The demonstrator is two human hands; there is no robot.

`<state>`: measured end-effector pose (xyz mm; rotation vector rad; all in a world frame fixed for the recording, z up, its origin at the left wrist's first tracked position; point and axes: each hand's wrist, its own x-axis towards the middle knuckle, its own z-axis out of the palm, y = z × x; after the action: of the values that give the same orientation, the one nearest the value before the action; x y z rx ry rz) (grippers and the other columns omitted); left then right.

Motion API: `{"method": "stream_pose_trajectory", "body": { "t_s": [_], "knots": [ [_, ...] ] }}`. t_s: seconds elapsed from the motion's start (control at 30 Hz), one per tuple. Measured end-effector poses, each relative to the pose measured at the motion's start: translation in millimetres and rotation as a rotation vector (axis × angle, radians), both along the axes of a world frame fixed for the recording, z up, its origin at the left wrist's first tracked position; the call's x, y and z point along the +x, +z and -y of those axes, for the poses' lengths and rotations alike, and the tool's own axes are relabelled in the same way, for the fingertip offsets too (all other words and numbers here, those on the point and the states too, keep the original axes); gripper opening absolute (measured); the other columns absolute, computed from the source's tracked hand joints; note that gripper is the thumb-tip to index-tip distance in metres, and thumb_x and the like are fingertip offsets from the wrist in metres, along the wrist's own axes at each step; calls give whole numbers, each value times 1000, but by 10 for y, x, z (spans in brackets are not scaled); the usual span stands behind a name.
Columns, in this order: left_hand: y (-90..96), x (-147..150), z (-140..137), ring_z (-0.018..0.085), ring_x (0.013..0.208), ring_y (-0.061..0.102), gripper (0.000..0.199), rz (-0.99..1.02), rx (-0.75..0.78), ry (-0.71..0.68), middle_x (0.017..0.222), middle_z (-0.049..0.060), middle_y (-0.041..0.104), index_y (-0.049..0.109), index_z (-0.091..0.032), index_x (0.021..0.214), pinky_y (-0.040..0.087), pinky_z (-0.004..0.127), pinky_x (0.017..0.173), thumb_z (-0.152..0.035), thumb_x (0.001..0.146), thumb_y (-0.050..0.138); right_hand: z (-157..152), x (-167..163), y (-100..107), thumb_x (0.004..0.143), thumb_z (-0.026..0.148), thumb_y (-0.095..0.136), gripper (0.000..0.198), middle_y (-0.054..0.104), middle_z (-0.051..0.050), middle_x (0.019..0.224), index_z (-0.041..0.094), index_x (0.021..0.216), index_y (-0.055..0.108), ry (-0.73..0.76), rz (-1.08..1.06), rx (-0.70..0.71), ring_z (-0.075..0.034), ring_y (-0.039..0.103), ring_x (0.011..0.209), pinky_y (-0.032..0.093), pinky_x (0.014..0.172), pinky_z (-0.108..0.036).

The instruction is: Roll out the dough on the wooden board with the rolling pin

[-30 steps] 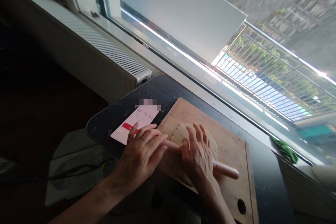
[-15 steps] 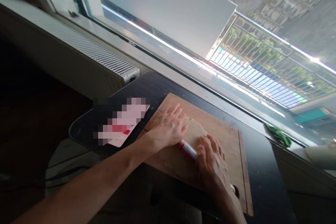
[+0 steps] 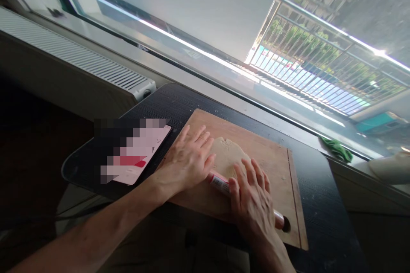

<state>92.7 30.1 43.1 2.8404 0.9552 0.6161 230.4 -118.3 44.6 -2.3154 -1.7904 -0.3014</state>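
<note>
Dough under the rolling pin, both palms laid on top

The step in hand seems to be the flattening of the dough point(image 3: 230, 153), which lies on the wooden board point(image 3: 267, 149) upon the dark worktop point(image 3: 323, 209). The next move probably calls for even pressure from both palms, so that the sheet becomes equally thin. The left hand point(image 3: 187, 160) and the right hand point(image 3: 253, 196) are placed over the rolling pin point(image 3: 220, 182), with fingers extended and spread. Each grip is wide, not wrapped around; how firmly the hidden palms press, I cannot tell.
</note>
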Motion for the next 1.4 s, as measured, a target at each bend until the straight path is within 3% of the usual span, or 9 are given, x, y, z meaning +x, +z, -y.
{"method": "stream_pose_trajectory", "body": {
  "t_s": [0.23, 0.47, 0.6, 0.73, 0.8, 1.0, 1.07, 1.23, 1.4],
  "knots": [
    [-116, -533, 336, 28, 141, 30, 51, -5, 17, -72, 146, 10, 45, 47, -13, 137, 20, 52, 116, -35, 91, 44, 384, -263, -115, 90, 28, 49, 45, 52, -7, 139, 18, 133, 49, 157, -8, 77, -28, 33, 139, 34, 109, -47],
    [-11, 21, -24, 32, 137, 37, 46, 40, 24, 34, 137, 15, 54, 57, -12, 127, 21, 59, 114, -34, 91, 41, -55, 11, 37, 95, 34, 42, 38, 43, -12, 145, 17, 127, 56, 25, -32, 5, -31, 27, 141, 37, 107, -50],
    [-53, -258, 179, 30, 139, 33, 46, 1, 27, -29, 141, 12, 51, 55, -13, 130, 19, 55, 115, -35, 91, 42, 302, -125, -27, 92, 33, 47, 48, 39, -13, 148, 14, 136, 47, 145, 10, 7, -31, 27, 141, 41, 105, -49],
    [-127, -640, 419, 26, 142, 28, 52, -45, 35, -83, 146, 6, 45, 46, -17, 138, 20, 50, 116, -34, 90, 44, 668, -189, -102, 91, 38, 49, 54, 42, -13, 146, 15, 139, 42, 193, 27, 53, -30, 35, 138, 52, 92, -42],
    [-118, -563, 377, 27, 141, 29, 49, -41, 43, -58, 144, 7, 47, 50, -15, 135, 19, 52, 116, -34, 90, 43, 600, -92, -96, 93, 37, 45, 50, 40, -13, 148, 16, 138, 43, 131, 11, 42, -30, 33, 139, 51, 93, -43],
    [38, 131, 88, 28, 138, 36, 45, -8, 33, -7, 138, 12, 54, 57, -13, 127, 18, 54, 116, -33, 91, 39, 141, 169, -54, 95, 37, 40, 47, 41, -15, 147, 14, 136, 46, -49, -13, 50, -31, 29, 140, 38, 105, -51],
    [44, 109, 152, 27, 138, 36, 45, -20, 14, -34, 138, 12, 54, 56, -13, 129, 17, 53, 117, -32, 91, 40, 233, 75, -78, 94, 36, 42, 47, 40, -13, 147, 15, 136, 47, 4, -22, 42, -31, 29, 140, 37, 107, -51],
    [-76, -341, 417, 27, 141, 31, 50, -60, 35, -125, 145, 9, 45, 51, -14, 134, 16, 51, 118, -35, 91, 42, 602, -266, -134, 91, 36, 49, 48, 51, -7, 140, 18, 135, 48, 91, -54, 132, -28, 34, 138, 33, 111, -46],
    [-52, -107, 254, 29, 140, 32, 49, -68, 62, -84, 143, 13, 48, 54, -10, 131, 15, 55, 117, -34, 91, 39, 314, -15, -34, 94, 39, 46, 44, 44, -8, 146, 19, 132, 52, 52, -91, 16, -29, 28, 141, 30, 112, -49]
  ]
}}
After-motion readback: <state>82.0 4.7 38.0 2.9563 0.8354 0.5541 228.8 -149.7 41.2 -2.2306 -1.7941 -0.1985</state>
